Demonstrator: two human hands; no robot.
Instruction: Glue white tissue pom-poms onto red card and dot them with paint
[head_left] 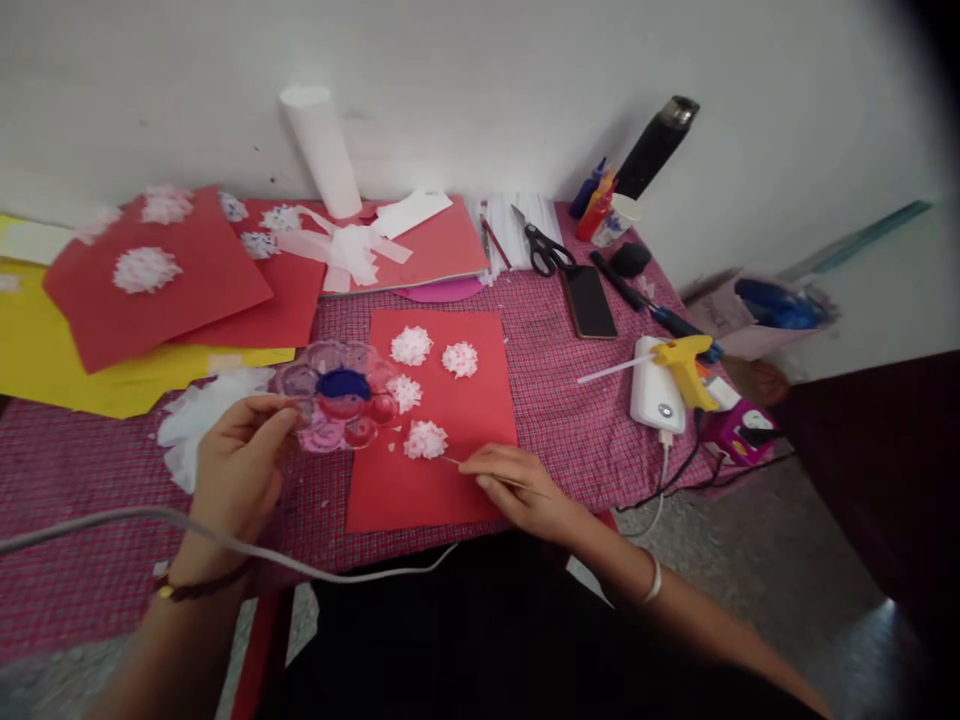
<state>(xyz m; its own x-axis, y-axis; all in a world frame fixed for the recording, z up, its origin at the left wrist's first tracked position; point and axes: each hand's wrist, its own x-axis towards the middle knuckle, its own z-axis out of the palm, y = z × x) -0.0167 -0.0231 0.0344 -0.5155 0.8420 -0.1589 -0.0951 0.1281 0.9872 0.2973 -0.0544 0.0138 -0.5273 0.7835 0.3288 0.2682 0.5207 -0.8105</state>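
My left hand pinches the edge of a clear flower-shaped paint palette, with dark blue, red and pink paint in its wells. The palette hangs over the left edge of a red paper sheet. A thin paintbrush is gripped in my right hand, its tip at the right side of a white and pink paper pompom flower. On the same sheet sit a second flower, a third flower and another partly beside the palette.
Red sheets with more flowers lie at the left. Paper strips, scissors and a phone are farther back. A yellow glue gun rests by a white box at right. A grey cable crosses in front.
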